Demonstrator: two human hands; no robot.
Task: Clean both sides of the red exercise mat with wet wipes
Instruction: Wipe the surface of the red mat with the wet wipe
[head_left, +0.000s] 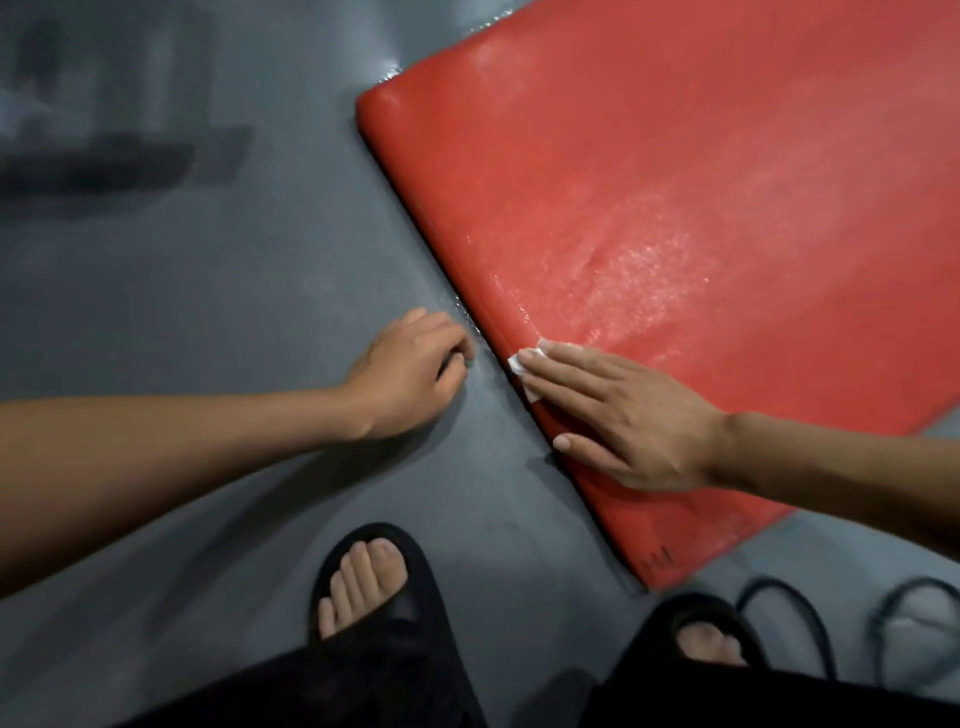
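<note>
Mat: my flat red foam exercise mat (675, 208) lies on the smooth grey floor (208, 286), one long edge running diagonally just ahead of my feet; its upper face glistens with moisture near that edge.

Wipe: a small white wet wipe (527, 371) sits pressed on the mat's near edge, mostly covered, with only its corners showing past my fingertips.

Right hand: my right hand (623, 415) lies flat, fingers (566, 364) straight and together, pressing the wipe down onto the mat without curling round it.

Left hand: my left hand (410, 369) rests on the floor just beside the mat's edge, fingers curled under; something small and greenish shows at the fingertips, but I cannot tell whether I am pinching it.

Footwear: my black open-toed sandals (384, 587) stand on the floor near the mat's corner.

Step in hand: wiping the upper face along its border.

Technique: I judge that even palm pressure, overlapping strokes parallel to the edge, and refolding the wipe once soiled would serve best; the underside looks not yet reached.
</note>
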